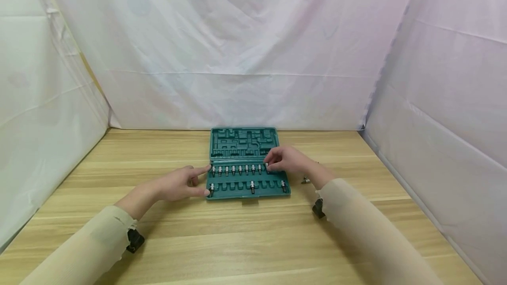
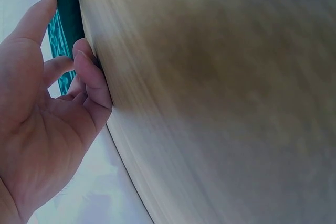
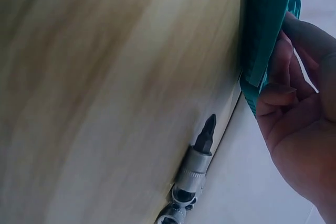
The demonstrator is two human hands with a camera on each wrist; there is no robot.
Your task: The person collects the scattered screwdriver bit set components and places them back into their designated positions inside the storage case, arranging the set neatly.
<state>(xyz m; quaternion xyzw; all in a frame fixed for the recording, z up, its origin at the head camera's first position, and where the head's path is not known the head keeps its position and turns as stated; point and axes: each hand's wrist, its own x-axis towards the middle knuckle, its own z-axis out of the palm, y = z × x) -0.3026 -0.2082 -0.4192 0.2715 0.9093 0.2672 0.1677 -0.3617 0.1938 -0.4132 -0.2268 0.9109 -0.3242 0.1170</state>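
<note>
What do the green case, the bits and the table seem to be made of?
Case: probably moulded plastic, matte teal, with shaped recesses.
Bits: metal, likely steel, shiny silver sockets with darker tips.
Table: wood or wood-look laminate, pale, with visible grain and plank lines.

A makeshift recording booth — white sheets hang as walls along the back and side edges of a bare wooden table, with only a green tool case on it.
</note>
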